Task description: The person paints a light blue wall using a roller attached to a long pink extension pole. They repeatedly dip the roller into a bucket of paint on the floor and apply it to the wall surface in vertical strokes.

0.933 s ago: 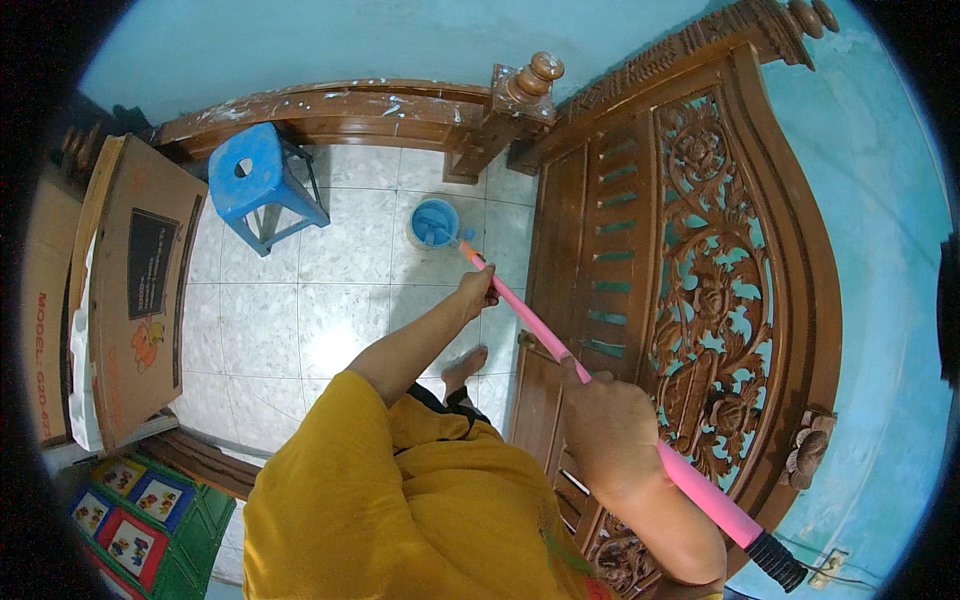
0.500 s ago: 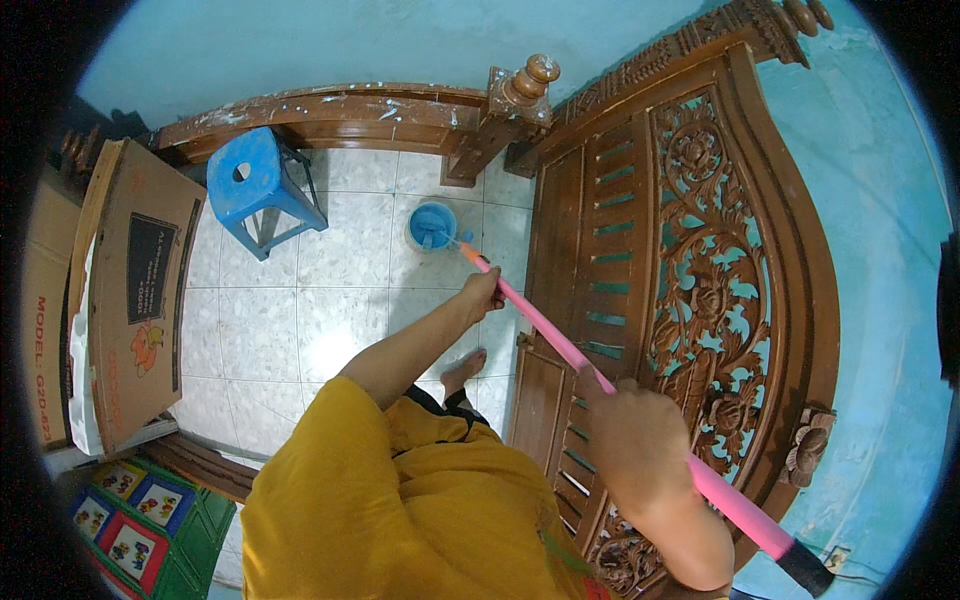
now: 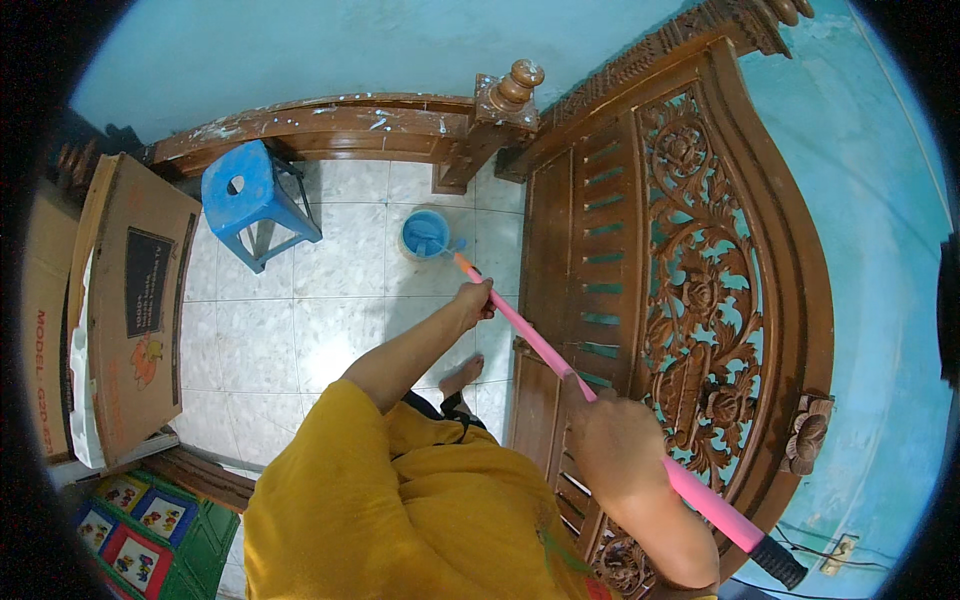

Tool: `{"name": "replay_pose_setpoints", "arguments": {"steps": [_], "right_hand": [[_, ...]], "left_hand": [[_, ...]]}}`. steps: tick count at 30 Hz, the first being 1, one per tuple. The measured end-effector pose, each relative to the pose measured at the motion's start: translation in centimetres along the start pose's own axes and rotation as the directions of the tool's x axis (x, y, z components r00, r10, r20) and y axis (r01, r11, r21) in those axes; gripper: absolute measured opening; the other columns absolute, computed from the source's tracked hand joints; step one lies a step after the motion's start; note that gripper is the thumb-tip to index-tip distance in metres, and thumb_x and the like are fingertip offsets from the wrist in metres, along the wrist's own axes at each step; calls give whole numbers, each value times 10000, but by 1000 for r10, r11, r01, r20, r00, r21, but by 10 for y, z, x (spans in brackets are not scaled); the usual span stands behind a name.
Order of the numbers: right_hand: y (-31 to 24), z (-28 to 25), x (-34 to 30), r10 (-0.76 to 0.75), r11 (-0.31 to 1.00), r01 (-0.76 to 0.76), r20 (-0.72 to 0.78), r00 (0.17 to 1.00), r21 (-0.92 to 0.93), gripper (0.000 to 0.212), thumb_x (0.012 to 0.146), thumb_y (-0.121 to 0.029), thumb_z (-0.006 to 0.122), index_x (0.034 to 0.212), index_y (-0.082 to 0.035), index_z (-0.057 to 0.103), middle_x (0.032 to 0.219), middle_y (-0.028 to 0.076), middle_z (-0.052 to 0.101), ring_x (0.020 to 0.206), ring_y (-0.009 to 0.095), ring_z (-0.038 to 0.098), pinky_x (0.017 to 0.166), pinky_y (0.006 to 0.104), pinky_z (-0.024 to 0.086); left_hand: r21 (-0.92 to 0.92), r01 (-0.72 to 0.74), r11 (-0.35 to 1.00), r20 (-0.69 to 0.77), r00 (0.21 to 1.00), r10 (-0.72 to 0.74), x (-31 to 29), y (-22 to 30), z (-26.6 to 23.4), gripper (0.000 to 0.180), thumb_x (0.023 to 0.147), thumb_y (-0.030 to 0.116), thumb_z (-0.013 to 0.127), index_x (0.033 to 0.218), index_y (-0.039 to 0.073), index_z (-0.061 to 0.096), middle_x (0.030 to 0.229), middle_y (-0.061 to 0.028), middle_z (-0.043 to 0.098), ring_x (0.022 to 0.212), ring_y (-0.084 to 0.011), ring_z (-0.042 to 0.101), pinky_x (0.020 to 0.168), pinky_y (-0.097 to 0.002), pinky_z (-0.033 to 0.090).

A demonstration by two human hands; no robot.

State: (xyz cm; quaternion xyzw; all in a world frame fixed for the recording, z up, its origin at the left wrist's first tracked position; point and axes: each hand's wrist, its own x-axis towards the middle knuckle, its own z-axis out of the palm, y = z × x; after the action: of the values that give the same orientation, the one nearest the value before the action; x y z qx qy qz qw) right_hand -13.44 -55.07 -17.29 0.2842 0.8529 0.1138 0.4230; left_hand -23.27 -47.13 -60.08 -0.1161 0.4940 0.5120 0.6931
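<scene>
With both hands I hold a long pink pole (image 3: 535, 337) that slants from the upper middle down to the lower right. My left hand (image 3: 474, 304) is wrapped around it near its orange lower end. Farther up, my right hand (image 3: 617, 442) grips the pole below its black end cap. A thin rod runs from the orange end into a small bucket (image 3: 408, 247) of blue paint on the floor. The blue-coated head (image 3: 428, 243) on that rod looks like a paint roller, resting inside the bucket, partly hidden by paint.
A carved wooden bed panel (image 3: 600, 250) stands close on the right against the blue wall. A paint-spattered wooden rail (image 3: 330, 122) runs along the back. At left are a blue plastic stool (image 3: 245, 195), large cardboard boxes (image 3: 150, 370) and a colourful drawer unit (image 3: 190, 545). My bare foot is near the panel.
The view has shifted slightly, so the bucket and stool sit a little lower and farther left. Both hands keep their hold, and the pole's black end appears farther left.
</scene>
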Motion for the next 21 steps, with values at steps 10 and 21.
{"name": "replay_pose_setpoints", "arguments": {"steps": [10, 21], "right_hand": [[7, 20, -3, -100, 995, 100, -158, 982, -6, 501, 870, -98, 558, 1371, -104, 548, 774, 88, 667, 666, 246, 698, 586, 358, 565], [-20, 27, 17, 25, 997, -16, -109, 994, 80, 475, 870, -88, 567, 1345, -102, 562, 803, 103, 685, 704, 251, 713, 587, 342, 565]], "left_hand": [[-21, 4, 1000, 18, 1000, -4, -3, -8, -26, 361, 1021, 347, 505, 837, 37, 530, 674, -78, 525, 541, -205, 524, 473, -353, 443], [-62, -7, 998, 18, 1000, 8, 11, -7, -26, 348, 1024, 338, 479, 839, 46, 519, 668, -72, 505, 537, -199, 494, 474, -350, 422]]}}
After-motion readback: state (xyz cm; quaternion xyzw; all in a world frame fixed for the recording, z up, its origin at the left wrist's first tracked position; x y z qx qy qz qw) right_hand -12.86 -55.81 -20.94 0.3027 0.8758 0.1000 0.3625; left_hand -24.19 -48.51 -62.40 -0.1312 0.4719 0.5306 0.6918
